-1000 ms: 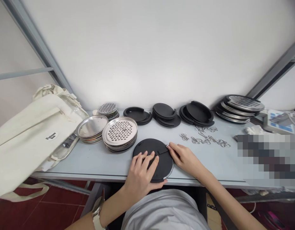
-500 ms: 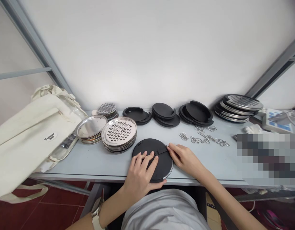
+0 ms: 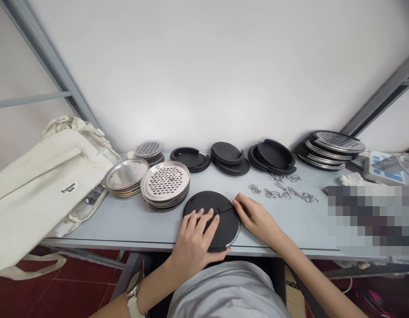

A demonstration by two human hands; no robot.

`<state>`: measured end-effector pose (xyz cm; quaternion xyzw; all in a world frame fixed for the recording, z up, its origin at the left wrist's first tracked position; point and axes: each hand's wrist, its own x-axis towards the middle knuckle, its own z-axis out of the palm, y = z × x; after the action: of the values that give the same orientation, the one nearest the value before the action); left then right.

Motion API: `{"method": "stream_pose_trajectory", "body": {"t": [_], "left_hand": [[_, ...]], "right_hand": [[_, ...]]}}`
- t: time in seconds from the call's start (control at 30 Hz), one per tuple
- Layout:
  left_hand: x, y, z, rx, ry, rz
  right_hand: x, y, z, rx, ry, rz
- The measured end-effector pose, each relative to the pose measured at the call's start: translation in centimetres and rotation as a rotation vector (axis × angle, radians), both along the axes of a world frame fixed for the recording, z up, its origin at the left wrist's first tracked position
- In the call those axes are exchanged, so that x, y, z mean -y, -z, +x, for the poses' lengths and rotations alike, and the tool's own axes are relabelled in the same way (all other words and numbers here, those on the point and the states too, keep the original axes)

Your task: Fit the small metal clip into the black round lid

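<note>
A black round grater holder (image 3: 204, 201) lies flat near the table's front edge, with a thin silvery rim showing along its right side. My left hand (image 3: 196, 236) rests on it, fingers spread over the top and thumb along the near edge, gripping it. At the right rim, where a narrow raised strip (image 3: 226, 208) ends, the thumb and forefinger of my right hand (image 3: 255, 218) are pinched together. What they hold is too small to make out. Several bent wire clips (image 3: 285, 192) lie loose beyond my right hand.
Left of the holder stand stacks of perforated metal grater discs (image 3: 165, 181) and plain metal discs (image 3: 128, 174). Black round holders (image 3: 272, 157) are piled along the wall. A stack of assembled graters (image 3: 333, 148) stands far right, a cream bag (image 3: 41, 185) far left.
My right hand has shifted slightly at the holder's right rim, its fingers lifting a little. The left hand and the holder stay in place.
</note>
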<state>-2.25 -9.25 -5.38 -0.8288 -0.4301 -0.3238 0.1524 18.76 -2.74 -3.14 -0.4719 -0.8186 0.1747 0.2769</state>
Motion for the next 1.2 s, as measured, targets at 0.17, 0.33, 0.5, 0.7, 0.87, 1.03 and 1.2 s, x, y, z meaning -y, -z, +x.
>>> {"method": "stream_pose_trajectory", "body": {"t": [0.17, 0.33, 0.5, 0.7, 0.87, 1.03, 1.2], "left_hand": [[-0.1, 0.1, 0.0, -0.004, -0.006, -0.003], [-0.1, 0.2, 0.0, -0.002, -0.013, 0.006], [-0.1, 0.2, 0.1, -0.009, -0.026, 0.021], [-0.1, 0.3, 0.1, -0.017, -0.019, 0.039], [-0.1, 0.3, 0.1, -0.019, -0.019, 0.045], [-0.1, 0.2, 0.1, -0.024, -0.024, 0.051], [-0.1, 0.2, 0.1, -0.023, -0.01, 0.066]], "right_hand": [[-0.5, -0.1, -0.4, 0.039, 0.013, 0.011], [-1.5, -0.9, -1.0, 0.106, -0.03, 0.01], [-1.4, -0.6, -0.6, 0.124, -0.058, 0.015], [-1.0, 0.2, -0.2, 0.163, -0.027, 0.042], [-1.0, 0.6, -0.2, 0.215, 0.002, 0.085], [-1.0, 0.9, -0.1, 0.278, -0.008, 0.133], [-1.1, 0.7, -0.1, 0.296, -0.006, 0.146]]}}
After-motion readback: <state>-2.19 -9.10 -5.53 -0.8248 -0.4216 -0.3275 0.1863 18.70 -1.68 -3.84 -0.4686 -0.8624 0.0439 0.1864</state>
